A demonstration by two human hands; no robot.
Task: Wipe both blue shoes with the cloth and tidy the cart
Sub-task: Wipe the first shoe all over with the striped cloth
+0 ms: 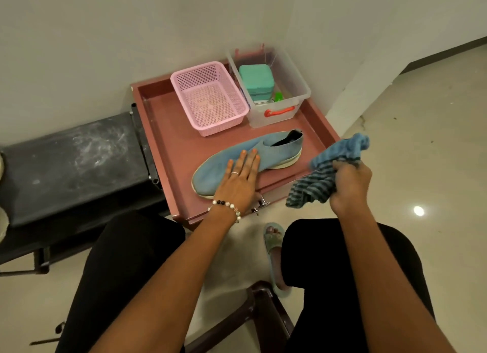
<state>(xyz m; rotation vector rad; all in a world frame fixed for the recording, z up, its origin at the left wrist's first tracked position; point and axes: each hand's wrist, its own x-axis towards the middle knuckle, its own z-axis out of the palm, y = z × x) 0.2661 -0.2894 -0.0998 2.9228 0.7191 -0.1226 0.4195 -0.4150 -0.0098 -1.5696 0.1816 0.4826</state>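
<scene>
While only one blue shoe (247,157) shows, lying on its side near the front edge of the cart (168,131), toe to the left and collar to the right, the second shoe is out of view. Left hand (238,181): laid flat on the toe half, fingers straight, pressing without gripping. Right hand (349,186): clenched around a bunched striped cloth (332,165), held just off the cart's right front corner, clear of the shoe. Shoe, by judgement: knit upper, soft and yielding, light; sole rim stiffer. Likely to slide or roll under wiping strokes, so best steadied at the toe as now, or taken at the sole edge or heel collar. Cloth: limp, folds easily round the fingers. Behind the shoe, a pink basket (208,100) stands beside a clear bin (276,89) with a red handle, holding a teal case (257,80) and a small green item. Left of the cart, a dark bench (73,163), scuffed. Below, the person's knees and a slippered foot (274,247) on pale floor.
</scene>
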